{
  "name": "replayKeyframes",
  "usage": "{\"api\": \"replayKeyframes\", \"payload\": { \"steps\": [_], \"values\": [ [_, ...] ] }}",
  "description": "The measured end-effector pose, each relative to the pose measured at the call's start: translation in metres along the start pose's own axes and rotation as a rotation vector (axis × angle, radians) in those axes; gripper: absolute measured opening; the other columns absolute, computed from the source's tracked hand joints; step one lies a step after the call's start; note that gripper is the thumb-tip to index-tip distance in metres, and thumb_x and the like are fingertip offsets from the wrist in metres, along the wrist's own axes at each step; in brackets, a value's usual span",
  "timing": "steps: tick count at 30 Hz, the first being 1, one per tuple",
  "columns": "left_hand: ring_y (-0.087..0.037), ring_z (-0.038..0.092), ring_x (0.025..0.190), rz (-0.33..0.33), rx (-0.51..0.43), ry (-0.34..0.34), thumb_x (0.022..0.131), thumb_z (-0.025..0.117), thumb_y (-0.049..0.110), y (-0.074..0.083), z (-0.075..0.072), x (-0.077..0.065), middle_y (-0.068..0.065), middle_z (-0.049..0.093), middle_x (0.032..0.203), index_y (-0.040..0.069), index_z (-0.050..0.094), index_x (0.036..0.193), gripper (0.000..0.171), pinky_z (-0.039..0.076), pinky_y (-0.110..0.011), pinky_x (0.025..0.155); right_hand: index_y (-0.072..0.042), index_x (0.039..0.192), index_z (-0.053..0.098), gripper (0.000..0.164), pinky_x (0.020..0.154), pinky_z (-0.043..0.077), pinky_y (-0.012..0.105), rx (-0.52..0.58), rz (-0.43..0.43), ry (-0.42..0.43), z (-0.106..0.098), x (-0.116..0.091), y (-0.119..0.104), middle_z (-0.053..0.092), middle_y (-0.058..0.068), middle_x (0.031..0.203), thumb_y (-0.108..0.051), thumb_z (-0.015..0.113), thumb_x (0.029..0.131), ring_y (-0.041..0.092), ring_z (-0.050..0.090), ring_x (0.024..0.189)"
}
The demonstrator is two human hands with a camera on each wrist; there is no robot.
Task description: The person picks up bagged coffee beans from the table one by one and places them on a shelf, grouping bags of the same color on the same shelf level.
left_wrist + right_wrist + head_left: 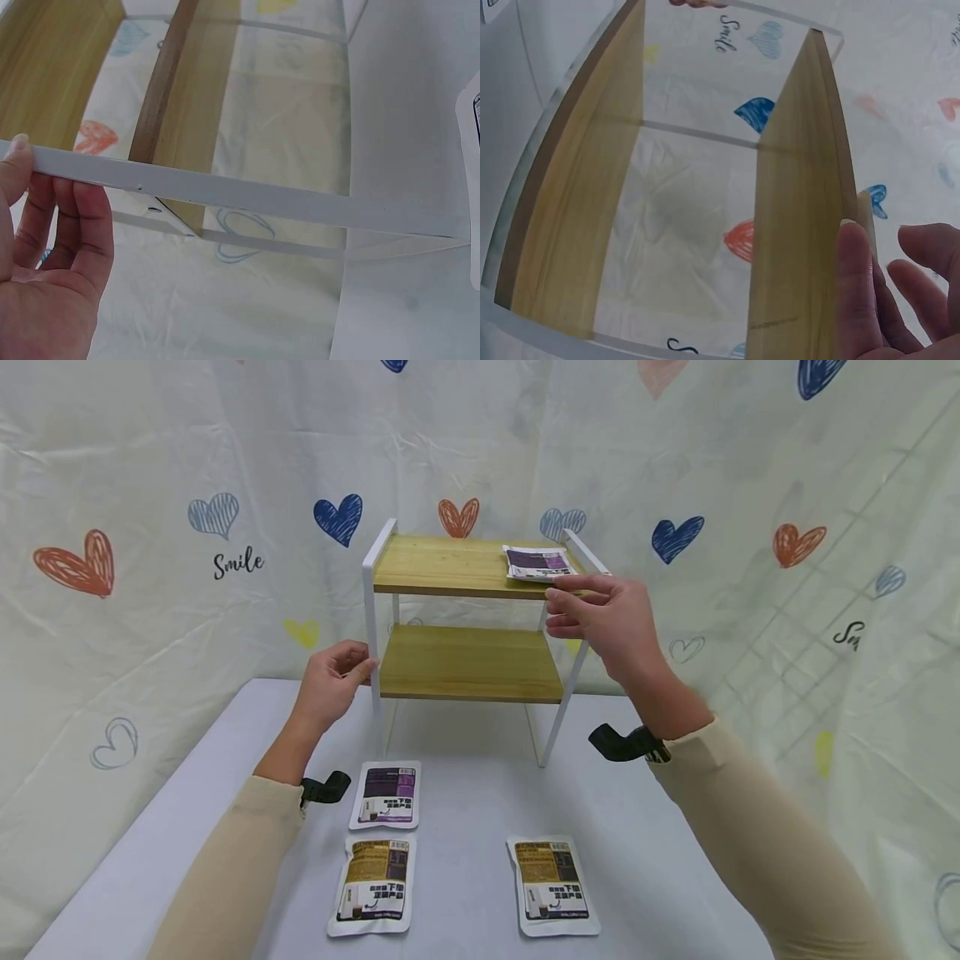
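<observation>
A two-tier shelf (472, 664) with wooden boards and a white frame stands on the table. My left hand (335, 681) pinches its left front leg (225, 191) between thumb and fingers. On the top board's right part lies a purple-and-white pouch (537, 562). My right hand (603, 614) is at the pouch's near right corner, fingertips at the board's front edge; the right wrist view has the thumb (857, 289) apart from the other fingers. Before the shelf lie another purple-and-white pouch (387, 795), a brown-and-white pouch (372, 887) below it, and a second brown-and-white pouch (553, 887) farther right.
The white table (465, 827) reaches back to a pale curtain (247, 435) printed with hearts, which hangs close behind the shelf. A lower wooden board (468, 664) sits under the top one. Black straps with a camera piece (626, 743) circle both wrists.
</observation>
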State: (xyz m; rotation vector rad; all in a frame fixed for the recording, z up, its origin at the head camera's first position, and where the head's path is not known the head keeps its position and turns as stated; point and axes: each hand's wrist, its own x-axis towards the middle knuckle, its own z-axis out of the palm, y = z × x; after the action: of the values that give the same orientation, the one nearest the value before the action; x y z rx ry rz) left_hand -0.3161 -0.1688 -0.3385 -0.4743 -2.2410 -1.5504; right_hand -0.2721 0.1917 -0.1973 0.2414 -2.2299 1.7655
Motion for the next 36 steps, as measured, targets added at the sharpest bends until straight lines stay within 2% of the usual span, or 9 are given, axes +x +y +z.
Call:
{"api": "replayKeyframes", "payload": {
  "steps": [4,8,15,20,26,29,32,36],
  "values": [
    [-0.031,0.071,0.099,-0.004,0.001,-0.001,0.101,0.066,0.026,0.001,0.000,0.000,-0.021,0.073,0.114,0.005,0.070,0.119,0.028,0.058,-0.015,0.080,-0.010,0.127,0.072,0.042,0.079,0.062,0.027,0.004,-0.001,-0.029,0.002,-0.008,0.006,0.077,0.012,0.111,-0.032,0.077,0.092,0.021,0.078,0.084],
    [-0.029,0.071,0.099,-0.003,-0.002,-0.004,0.101,0.065,0.025,0.000,0.000,0.001,-0.021,0.073,0.115,0.005,0.070,0.120,0.028,0.057,-0.014,0.080,-0.010,0.127,0.072,0.042,0.081,0.062,0.028,0.019,0.003,-0.071,0.005,-0.013,0.015,0.077,0.011,0.112,-0.032,0.077,0.093,0.024,0.078,0.088],
    [-0.029,0.071,0.099,0.001,0.000,-0.001,0.101,0.065,0.025,-0.001,0.001,0.002,-0.020,0.073,0.115,0.005,0.070,0.120,0.028,0.057,-0.014,0.079,-0.009,0.134,0.067,0.046,0.085,0.062,0.029,0.060,0.034,-0.156,0.012,-0.021,0.034,0.078,0.003,0.106,-0.029,0.077,0.093,0.023,0.077,0.091],
    [-0.033,0.071,0.102,-0.006,-0.008,-0.009,0.101,0.065,0.026,-0.001,0.002,0.002,-0.021,0.072,0.117,0.005,0.070,0.120,0.029,0.057,-0.014,0.080,-0.007,0.137,0.064,0.046,0.089,0.061,0.028,0.099,0.071,-0.196,0.018,-0.031,0.052,0.076,0.004,0.110,-0.023,0.074,0.096,0.021,0.075,0.097],
    [-0.029,0.071,0.098,-0.004,-0.003,-0.005,0.101,0.066,0.027,-0.003,0.001,0.001,-0.019,0.073,0.114,0.006,0.071,0.118,0.028,0.057,-0.014,0.079,-0.004,0.137,0.062,0.045,0.090,0.061,0.028,0.143,0.077,-0.235,0.031,-0.045,0.077,0.076,-0.003,0.108,-0.019,0.074,0.096,0.019,0.074,0.098],
    [-0.025,0.071,0.096,-0.003,-0.004,-0.002,0.100,0.066,0.027,-0.004,0.000,0.002,-0.018,0.073,0.113,0.006,0.071,0.118,0.027,0.058,-0.014,0.079,0.000,0.138,0.061,0.047,0.090,0.061,0.028,0.165,0.083,-0.247,0.038,-0.051,0.089,0.075,0.000,0.110,-0.016,0.074,0.096,0.016,0.074,0.098],
    [-0.024,0.071,0.095,0.001,-0.006,-0.003,0.100,0.066,0.027,-0.004,0.000,0.002,-0.018,0.074,0.113,0.006,0.071,0.118,0.028,0.058,-0.015,0.079,0.002,0.138,0.060,0.046,0.090,0.061,0.027,0.180,0.091,-0.257,0.045,-0.056,0.099,0.073,0.008,0.116,-0.012,0.073,0.096,0.012,0.074,0.097],
    [-0.024,0.071,0.096,0.004,-0.010,-0.004,0.100,0.066,0.027,-0.004,0.000,0.002,-0.018,0.074,0.113,0.006,0.071,0.118,0.028,0.058,-0.015,0.080,-0.001,0.135,0.063,0.042,0.092,0.060,0.027,0.176,0.105,-0.268,0.055,-0.062,0.112,0.068,0.019,0.126,-0.012,0.073,0.096,0.010,0.074,0.099]
  ]
}}
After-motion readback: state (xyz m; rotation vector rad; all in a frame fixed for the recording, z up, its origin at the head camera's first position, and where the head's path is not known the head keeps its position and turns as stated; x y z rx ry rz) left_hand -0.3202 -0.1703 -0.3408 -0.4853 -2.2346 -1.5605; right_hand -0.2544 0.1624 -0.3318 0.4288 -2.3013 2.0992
